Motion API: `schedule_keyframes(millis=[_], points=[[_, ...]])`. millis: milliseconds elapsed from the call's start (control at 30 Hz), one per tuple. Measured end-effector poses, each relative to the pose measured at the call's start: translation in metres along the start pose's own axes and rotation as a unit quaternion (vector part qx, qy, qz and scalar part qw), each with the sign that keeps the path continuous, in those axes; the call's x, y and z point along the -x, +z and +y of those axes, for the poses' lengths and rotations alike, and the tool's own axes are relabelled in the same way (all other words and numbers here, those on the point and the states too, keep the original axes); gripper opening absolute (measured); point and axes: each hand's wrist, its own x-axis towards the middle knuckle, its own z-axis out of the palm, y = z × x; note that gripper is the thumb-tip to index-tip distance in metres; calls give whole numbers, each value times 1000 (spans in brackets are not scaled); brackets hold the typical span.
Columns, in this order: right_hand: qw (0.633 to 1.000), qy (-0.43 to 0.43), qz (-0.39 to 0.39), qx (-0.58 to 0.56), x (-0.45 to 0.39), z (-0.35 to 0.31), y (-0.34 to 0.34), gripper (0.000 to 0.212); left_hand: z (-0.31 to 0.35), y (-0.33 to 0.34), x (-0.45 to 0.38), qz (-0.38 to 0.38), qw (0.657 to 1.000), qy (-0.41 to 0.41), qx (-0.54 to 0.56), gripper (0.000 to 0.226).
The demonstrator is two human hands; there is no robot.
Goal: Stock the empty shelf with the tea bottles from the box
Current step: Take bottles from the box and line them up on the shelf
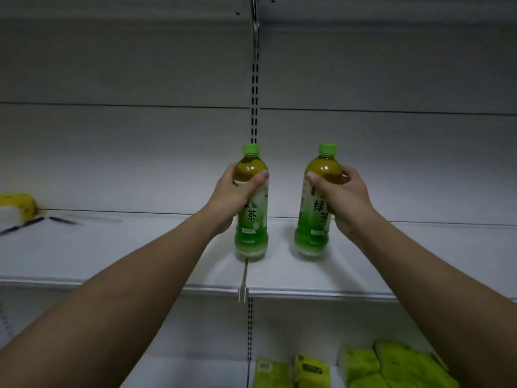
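The left hand [237,191] wraps its fingers round the top part of one tea bottle [251,217]. The right hand [340,197] wraps round the top part of a second tea bottle [314,219]. Both bottles are upright, with green caps and green labels, and their bottoms are at the white shelf [321,275]; I cannot tell if they quite touch it. The two bottles are near each other but apart, with a gap between the hands. The left one is right at the seam where two shelf boards meet.

Far off to the left of the left hand lies a yellow pack [21,204] on the same shelf. Below the right hand, on the lower shelf, sit some yellow-green packs [391,362].
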Motion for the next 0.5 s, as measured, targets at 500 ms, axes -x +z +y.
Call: schedule_keyframes(millis=[500], points=[[985,-10,-134,107,-76,57,16,85,-58,28,-72,-23,1000,7,-9,68]])
